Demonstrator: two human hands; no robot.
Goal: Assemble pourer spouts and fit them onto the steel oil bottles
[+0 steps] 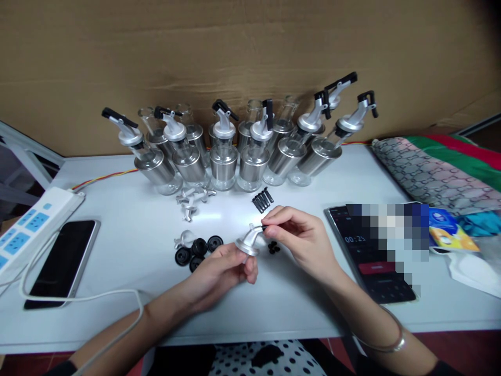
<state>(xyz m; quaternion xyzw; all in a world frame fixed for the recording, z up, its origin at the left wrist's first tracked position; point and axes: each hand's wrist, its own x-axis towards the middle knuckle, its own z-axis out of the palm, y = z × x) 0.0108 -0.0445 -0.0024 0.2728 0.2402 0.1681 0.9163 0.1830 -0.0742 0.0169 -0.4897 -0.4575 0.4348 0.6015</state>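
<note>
My left hand [223, 266] is closed round the base of a silver bottle pourer [248, 243], its spout tilted up to the right. At the spout's tip, my right hand [307, 243] pinches a small black part [264, 227], mostly hidden by the fingers. Beside the left hand lie several round black caps [199, 246] and a loose silver pourer top [187, 238]. Small black plugs [273, 247] sit under the right hand. Beyond the hands are a row of black levers [262, 200] and a cluster of silver pourer tops [193, 200].
Glass bottles with steel sleeves [223, 162] line the back, several topped with pourers. At left are a power strip [27, 230], a phone [62, 261] and a white cable [82, 297] crossing my left forearm. Right: another phone [368, 256], a tissue pack [450, 230] and a patterned cushion [434, 167].
</note>
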